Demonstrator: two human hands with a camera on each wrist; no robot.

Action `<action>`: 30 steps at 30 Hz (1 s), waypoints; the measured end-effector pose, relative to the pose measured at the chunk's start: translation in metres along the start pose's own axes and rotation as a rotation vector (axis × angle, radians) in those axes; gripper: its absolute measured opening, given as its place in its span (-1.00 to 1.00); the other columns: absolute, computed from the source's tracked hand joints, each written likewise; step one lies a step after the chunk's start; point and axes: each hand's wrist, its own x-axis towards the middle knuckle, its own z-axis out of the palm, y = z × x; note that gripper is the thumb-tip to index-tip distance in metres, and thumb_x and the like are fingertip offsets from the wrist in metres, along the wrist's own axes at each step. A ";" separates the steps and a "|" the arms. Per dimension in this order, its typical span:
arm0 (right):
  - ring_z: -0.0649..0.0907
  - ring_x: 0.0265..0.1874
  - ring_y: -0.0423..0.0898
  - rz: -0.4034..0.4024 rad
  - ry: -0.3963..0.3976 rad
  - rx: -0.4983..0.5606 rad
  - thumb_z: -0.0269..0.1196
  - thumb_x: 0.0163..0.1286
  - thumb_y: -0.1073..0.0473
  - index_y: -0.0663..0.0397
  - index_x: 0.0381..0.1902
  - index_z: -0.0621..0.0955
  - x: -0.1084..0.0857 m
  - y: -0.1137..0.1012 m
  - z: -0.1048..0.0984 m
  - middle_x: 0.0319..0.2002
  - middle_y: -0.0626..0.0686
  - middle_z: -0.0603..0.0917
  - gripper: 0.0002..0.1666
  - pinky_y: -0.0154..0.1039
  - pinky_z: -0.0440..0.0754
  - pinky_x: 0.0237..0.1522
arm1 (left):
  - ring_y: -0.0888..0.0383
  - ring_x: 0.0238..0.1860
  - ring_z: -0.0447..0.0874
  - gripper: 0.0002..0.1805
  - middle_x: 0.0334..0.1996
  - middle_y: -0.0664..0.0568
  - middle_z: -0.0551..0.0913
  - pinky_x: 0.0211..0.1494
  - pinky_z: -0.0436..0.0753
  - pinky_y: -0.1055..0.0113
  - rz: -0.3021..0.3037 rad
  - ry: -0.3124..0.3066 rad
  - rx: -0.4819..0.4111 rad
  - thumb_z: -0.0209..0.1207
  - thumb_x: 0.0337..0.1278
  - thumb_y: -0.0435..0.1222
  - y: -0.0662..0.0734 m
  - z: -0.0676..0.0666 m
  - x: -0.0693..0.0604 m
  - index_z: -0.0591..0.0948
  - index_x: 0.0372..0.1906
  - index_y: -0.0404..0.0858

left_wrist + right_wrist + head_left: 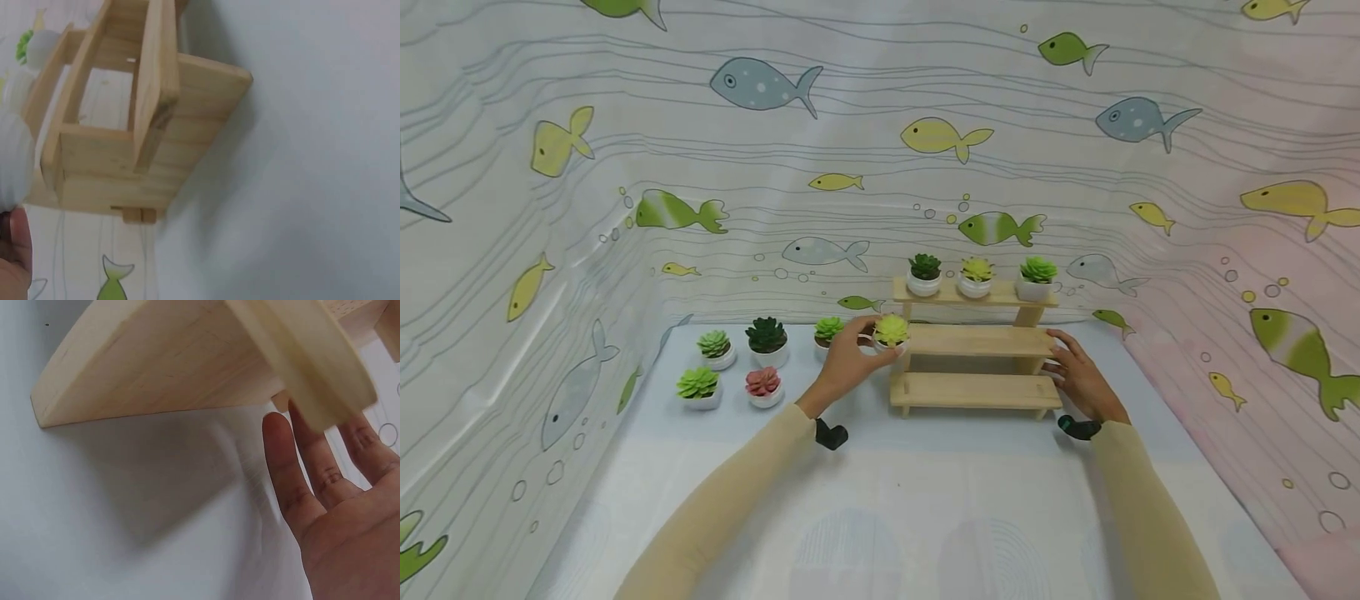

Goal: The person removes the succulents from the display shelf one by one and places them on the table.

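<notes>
My left hand holds a yellow-green succulent in a white pot between thumb and fingers. It is just off the left end of the middle tier of a wooden three-step stand. At the left wrist view's edge, the ribbed white pot shows beside the stand, with only part of the hand visible. My right hand is at the stand's right end. In the right wrist view its fingers are fairly straight against or close beside a tier's end; contact is unclear.
Three potted succulents, dark green, yellowish and bright green, stand on the top tier. Several more, including a red one and a dark one, sit left on the white table. Fish-printed sheeting surrounds the table.
</notes>
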 end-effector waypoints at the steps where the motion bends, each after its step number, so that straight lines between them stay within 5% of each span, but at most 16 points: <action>1: 0.43 0.20 0.04 0.002 -0.001 -0.001 0.04 0.65 -0.19 -0.44 0.58 0.13 0.000 0.000 0.000 0.34 0.02 0.30 -0.34 -0.26 0.60 0.02 | 0.10 0.10 0.57 -0.28 0.12 -0.01 0.60 0.13 0.66 0.17 -0.006 0.006 0.000 0.52 0.10 -0.09 -0.002 -0.003 -0.002 0.53 0.34 -0.23; 8: 0.41 0.22 0.05 0.006 -0.003 -0.005 0.02 0.66 -0.18 -0.45 0.60 0.10 0.000 -0.002 0.001 0.40 0.05 0.24 -0.34 -0.27 0.59 0.03 | 0.06 0.09 0.57 -0.28 0.10 -0.03 0.61 0.15 0.66 0.03 -0.032 0.038 -0.003 0.51 0.11 -0.06 -0.017 -0.021 -0.017 0.54 0.33 -0.23; 18: 0.43 0.18 0.02 -0.008 -0.006 0.034 -0.01 0.69 -0.12 -0.42 0.59 0.12 -0.003 -0.001 0.002 0.33 -0.01 0.31 -0.38 -0.27 0.60 0.02 | 0.06 0.13 0.56 -0.27 0.12 -0.04 0.59 0.16 0.64 0.18 -0.076 0.028 0.034 0.52 0.11 -0.07 -0.029 -0.046 -0.040 0.52 0.34 -0.23; 30: 0.41 0.18 0.01 0.008 0.007 0.062 0.03 0.67 -0.14 -0.45 0.60 0.10 -0.001 0.001 0.002 0.36 0.00 0.26 -0.34 -0.26 0.59 0.02 | -0.02 0.13 0.57 -0.28 0.11 -0.15 0.60 0.16 0.65 0.10 -0.163 0.024 0.052 0.53 0.09 -0.13 -0.038 -0.061 -0.063 0.53 0.30 -0.34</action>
